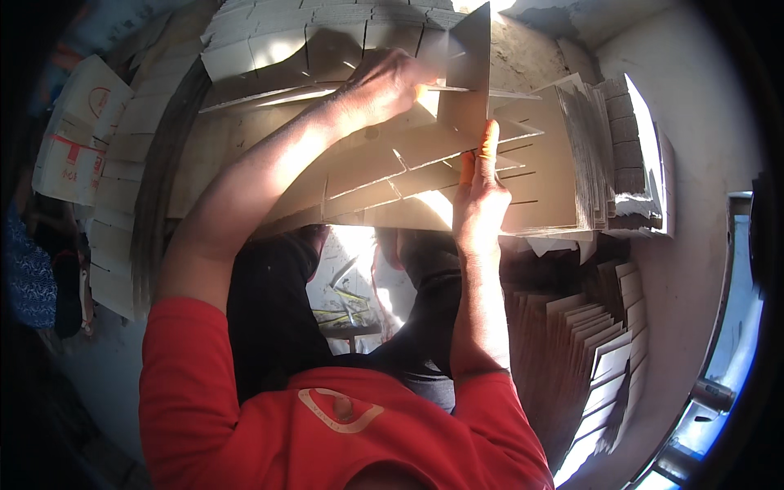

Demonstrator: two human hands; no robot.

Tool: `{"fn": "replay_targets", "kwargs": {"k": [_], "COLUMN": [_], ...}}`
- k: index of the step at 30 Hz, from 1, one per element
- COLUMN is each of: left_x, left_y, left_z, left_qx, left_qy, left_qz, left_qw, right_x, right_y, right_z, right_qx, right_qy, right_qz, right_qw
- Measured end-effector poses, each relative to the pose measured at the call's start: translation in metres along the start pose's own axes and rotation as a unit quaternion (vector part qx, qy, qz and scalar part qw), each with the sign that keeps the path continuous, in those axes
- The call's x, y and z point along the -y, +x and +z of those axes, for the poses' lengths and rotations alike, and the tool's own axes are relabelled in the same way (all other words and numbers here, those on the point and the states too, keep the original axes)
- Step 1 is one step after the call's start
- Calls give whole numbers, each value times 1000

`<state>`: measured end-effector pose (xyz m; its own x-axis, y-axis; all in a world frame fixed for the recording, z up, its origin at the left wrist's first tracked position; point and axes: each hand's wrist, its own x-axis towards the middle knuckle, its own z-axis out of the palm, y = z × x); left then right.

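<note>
Slotted cardboard strips point(371, 167) stand on edge across the work surface in front of me. A taller cardboard piece point(465, 77) crosses them upright at the right. My left hand point(390, 79) is closed on the far strip, left of this crossing piece, with its fingertips partly hidden. My right hand point(482, 200) pinches the near end of the crossing piece, where it meets a nearer strip. Orange coverings show on fingers of the right hand and on one left fingertip. Bright sunlight washes out parts of both hands.
Slotted cardboard stacks line the back point(335, 45), the left point(122, 184) and the right point(584, 155). More sheets point(584, 335) stand low at my right, near the wall point(682, 131). A printed cardboard piece point(77, 143) lies far left. Yellowish scraps point(347, 306) lie between my legs.
</note>
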<state>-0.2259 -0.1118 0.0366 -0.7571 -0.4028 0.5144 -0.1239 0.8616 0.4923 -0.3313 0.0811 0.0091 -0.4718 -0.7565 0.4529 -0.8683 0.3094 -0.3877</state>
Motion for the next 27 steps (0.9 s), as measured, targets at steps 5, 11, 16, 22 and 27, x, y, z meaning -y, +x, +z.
{"fn": "replay_targets", "kwargs": {"k": [5, 11, 16, 22, 27], "left_x": [-4, 26, 94, 112, 95], "left_y": [10, 46, 38, 34, 28], "left_z": [-21, -56, -12, 2, -2], "left_qx": [130, 58, 46, 29, -50], "left_qy": [-126, 77, 349, 366, 301], "left_qz": [-37, -171, -151, -48, 21], "left_qw": [983, 980, 924, 929, 952], "right_x": [2, 4, 11, -8, -1], "right_y": [-5, -8, 3, -2, 1], "right_z": [3, 0, -7, 6, 0], "right_qx": [5, -58, -38, 20, -3], "right_qy": [2, 121, 139, 185, 202], "right_qz": [1, -48, -94, -2, -19], "right_qw": [1000, 990, 985, 983, 979]}}
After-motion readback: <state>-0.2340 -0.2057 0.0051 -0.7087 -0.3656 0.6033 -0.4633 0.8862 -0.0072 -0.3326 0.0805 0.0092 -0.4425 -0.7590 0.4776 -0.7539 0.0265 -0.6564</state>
